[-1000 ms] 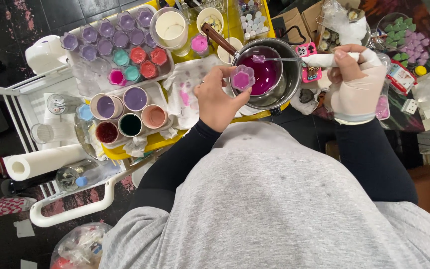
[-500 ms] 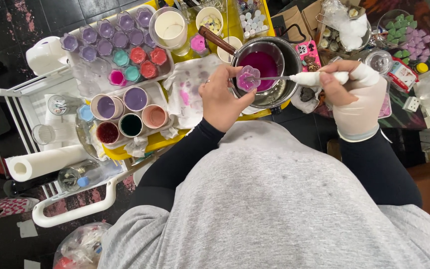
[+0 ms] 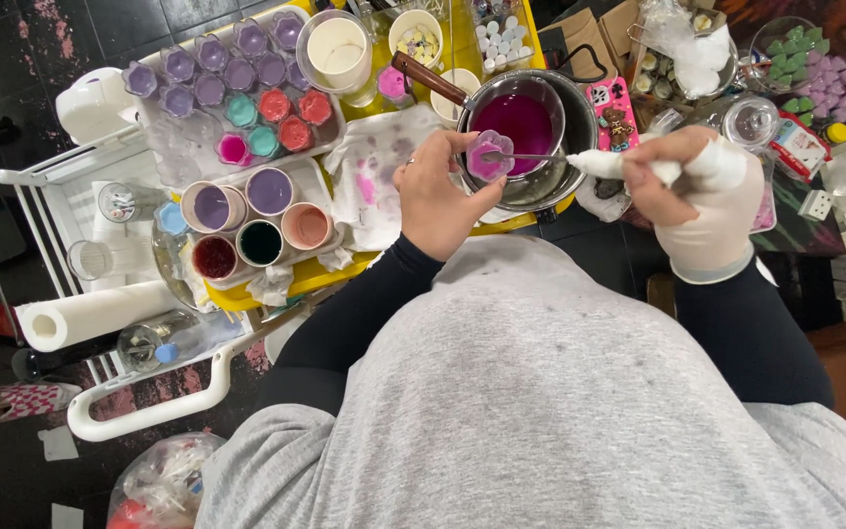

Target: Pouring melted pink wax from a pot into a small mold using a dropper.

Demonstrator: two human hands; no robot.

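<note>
Over the pot of purple liquid, I see my left hand with its fingers closed round a small flower-shaped cup, pinched at the rim and held level just above the pot's near edge. My gloved right hand grips a white-handled tool; its long axis runs left to right, and its thin metal tip reaches the cup from the right, touching its top. Both hands sit close, cup between them.
</note>
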